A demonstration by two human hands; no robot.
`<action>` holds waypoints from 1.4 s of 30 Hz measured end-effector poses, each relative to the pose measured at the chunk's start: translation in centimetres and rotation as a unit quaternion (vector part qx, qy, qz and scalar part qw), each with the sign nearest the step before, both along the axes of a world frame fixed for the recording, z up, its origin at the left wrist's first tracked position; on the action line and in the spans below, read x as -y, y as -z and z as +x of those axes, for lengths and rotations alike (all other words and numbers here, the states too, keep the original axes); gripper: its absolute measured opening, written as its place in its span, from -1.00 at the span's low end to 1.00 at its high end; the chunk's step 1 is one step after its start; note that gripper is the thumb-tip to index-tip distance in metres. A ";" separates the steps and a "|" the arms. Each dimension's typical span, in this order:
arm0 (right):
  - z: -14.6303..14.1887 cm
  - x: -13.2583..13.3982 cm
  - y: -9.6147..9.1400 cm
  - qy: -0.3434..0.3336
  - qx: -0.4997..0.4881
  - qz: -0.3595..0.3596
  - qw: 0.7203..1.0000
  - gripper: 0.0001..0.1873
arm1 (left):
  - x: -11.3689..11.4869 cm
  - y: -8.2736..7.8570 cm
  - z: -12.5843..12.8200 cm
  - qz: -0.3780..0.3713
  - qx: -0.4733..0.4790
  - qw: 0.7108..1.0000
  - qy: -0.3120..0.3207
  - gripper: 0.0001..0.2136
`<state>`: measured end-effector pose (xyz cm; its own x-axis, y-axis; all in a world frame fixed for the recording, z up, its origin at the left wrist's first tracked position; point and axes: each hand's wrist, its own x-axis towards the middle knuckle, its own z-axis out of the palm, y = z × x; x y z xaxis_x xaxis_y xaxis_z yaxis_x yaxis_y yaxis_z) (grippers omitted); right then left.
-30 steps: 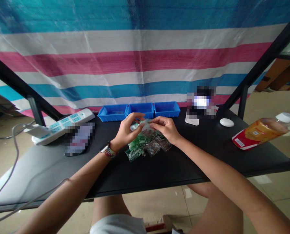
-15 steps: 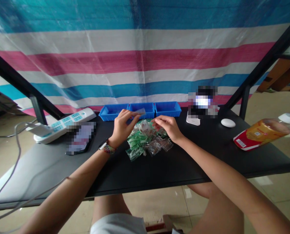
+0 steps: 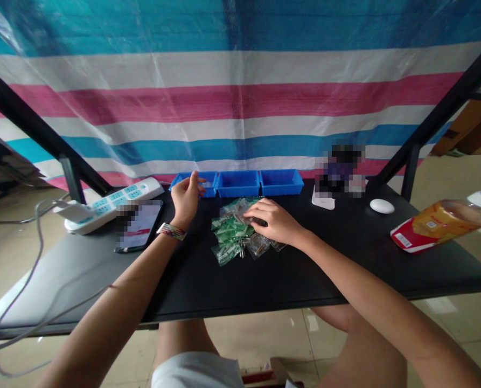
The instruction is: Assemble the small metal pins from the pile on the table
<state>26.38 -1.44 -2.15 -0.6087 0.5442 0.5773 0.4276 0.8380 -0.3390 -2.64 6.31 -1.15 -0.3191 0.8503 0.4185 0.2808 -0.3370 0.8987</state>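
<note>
My left hand (image 3: 186,196) reaches to the left blue bin (image 3: 174,186). Its fingers curl at the bin's rim, pinching a small clear bag (image 3: 207,185) over the bin. My right hand (image 3: 272,221) rests on a pile of small clear bags (image 3: 232,237) with green and brown parts inside. Its fingers are bent down and closed on one bag at the top of the pile. A middle blue bin (image 3: 238,186) and a right blue bin (image 3: 283,183) stand in a row beside the left one, behind the pile.
On the black table (image 3: 264,280) lie a white power strip (image 3: 114,202) and a phone (image 3: 139,223) at the left. A white stand (image 3: 323,202), a white mouse (image 3: 381,206) and a lying bottle (image 3: 442,221) are at the right. Grey cables (image 3: 30,258) hang off the left edge.
My left hand carried a small clear bag from above the pile leftward to the left bin. My right hand dropped onto the pile.
</note>
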 end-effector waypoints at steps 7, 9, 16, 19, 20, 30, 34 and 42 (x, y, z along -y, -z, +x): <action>-0.5 0.1 0.0 0.028 -0.120 -0.053 0.991 -0.81 | 2.0 -0.2 1.4 0.074 -0.131 0.986 0.075 -0.76; -0.7 0.0 0.1 0.048 -0.215 -0.141 0.965 -0.81 | 2.9 -0.5 2.0 0.116 -0.216 0.962 0.124 -0.82; -0.8 -0.5 -0.2 0.008 -0.417 -0.413 0.810 -0.33 | 5.5 -1.5 4.5 0.286 -0.486 0.799 0.209 -0.65; -0.7 -0.4 -0.3 -0.002 -0.411 -0.425 0.806 -0.28 | 5.7 -1.6 4.9 0.308 -0.479 0.788 0.232 -0.72; -0.8 -0.3 -0.3 -0.002 -0.405 -0.428 0.808 -0.29 | 5.7 -1.6 4.9 0.313 -0.472 0.789 0.236 -0.75; -0.8 0.9 -1.0 0.083 -0.282 -0.255 0.921 -0.78 | 6.5 -1.5 5.8 0.228 -0.302 0.895 0.235 -0.92; -1.0 0.5 -0.8 0.046 -0.318 -0.324 0.890 -0.72 | 6.7 -1.4 6.2 0.172 -0.247 0.915 0.269 -0.89; -0.9 -0.2 -0.7 0.019 -0.411 -0.439 0.799 -0.57 | 6.6 -1.5 5.5 0.245 -0.338 0.868 0.269 -0.62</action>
<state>25.47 -1.24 -1.43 -0.1938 0.9680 0.1596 -0.2217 0.1152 -0.9683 2.90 -0.33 0.31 0.5294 0.4660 0.7090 0.3708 -0.8787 0.3006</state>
